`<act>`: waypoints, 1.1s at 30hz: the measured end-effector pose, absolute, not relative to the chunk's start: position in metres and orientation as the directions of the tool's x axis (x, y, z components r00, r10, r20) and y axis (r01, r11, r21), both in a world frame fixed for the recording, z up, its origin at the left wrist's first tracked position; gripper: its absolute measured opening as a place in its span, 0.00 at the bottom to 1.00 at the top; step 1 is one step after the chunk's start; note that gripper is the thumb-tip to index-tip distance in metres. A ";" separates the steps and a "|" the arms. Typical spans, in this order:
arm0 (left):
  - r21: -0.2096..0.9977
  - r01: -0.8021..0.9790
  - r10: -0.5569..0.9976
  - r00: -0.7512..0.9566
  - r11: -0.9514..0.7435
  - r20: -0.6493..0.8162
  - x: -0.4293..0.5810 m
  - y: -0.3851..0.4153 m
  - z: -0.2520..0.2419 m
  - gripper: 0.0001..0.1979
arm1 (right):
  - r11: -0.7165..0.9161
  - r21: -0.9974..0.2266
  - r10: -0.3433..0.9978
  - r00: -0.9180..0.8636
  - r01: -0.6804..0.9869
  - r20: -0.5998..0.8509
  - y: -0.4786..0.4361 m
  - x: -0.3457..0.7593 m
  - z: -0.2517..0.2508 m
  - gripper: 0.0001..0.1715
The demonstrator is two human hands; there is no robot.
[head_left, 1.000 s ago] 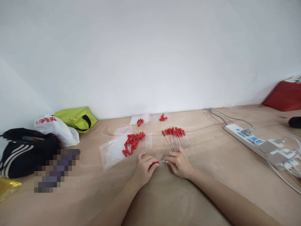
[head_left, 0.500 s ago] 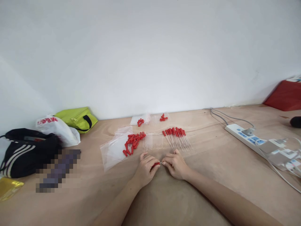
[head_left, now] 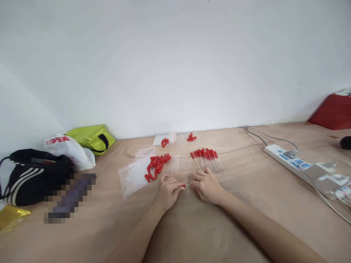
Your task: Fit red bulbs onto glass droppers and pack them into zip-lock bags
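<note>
So, both hands face each other above the counter point(head_left: 260, 190), and it's a delicate pinch on each side! The left hand point(head_left: 168, 193) has thumb and fingers closed on a red cap point(head_left: 183, 185), mostly hidden, while the right hand point(head_left: 207, 187) grips the far end of a thin tube point(head_left: 188, 185). That tube bridges the gap, one end up against the cap; how deep it sits inside, I can't tell. Look to one o'clock from the hands: a fan of capped tubes point(head_left: 204, 153), red ends pointing away. Between eleven and twelve, a row of bare tubes point(head_left: 179, 165) lies side by side. At ten, a pile of red caps point(head_left: 155, 164) lies partly on a clear plastic bag point(head_left: 130, 179). Out near three sits a white power strip point(head_left: 282, 155); over at nine, a black bag point(head_left: 35, 179) with white stripes.
</note>
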State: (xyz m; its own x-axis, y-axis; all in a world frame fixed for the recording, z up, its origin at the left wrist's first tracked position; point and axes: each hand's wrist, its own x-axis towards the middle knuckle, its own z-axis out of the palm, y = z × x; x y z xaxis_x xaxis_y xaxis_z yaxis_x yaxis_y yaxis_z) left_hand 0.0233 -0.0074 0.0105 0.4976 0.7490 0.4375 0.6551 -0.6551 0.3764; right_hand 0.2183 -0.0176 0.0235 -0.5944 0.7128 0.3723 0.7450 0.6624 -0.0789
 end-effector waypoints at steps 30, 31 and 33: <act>0.389 0.724 0.810 0.416 -0.570 0.413 0.025 -0.009 0.011 0.06 | -0.169 -0.253 0.963 0.214 0.953 0.162 0.040 0.214 0.023 0.16; 0.372 0.745 0.814 0.391 -0.554 0.430 0.025 -0.009 0.012 0.06 | -0.167 -0.253 0.962 0.214 0.953 0.169 0.040 0.214 0.023 0.17; 0.338 0.807 0.828 0.297 -0.484 0.476 0.024 -0.009 0.013 0.04 | -0.148 -0.267 0.961 0.203 0.952 0.190 0.038 0.213 0.024 0.17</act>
State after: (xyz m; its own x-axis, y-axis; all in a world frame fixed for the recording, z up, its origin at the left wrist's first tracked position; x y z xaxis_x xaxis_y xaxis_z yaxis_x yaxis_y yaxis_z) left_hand 0.0241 -0.0086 0.0126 0.2966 0.8279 0.4760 0.8071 -0.4837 0.3385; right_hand 0.2134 0.0380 0.0237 0.2027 0.9607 0.1897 0.9522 -0.1481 -0.2673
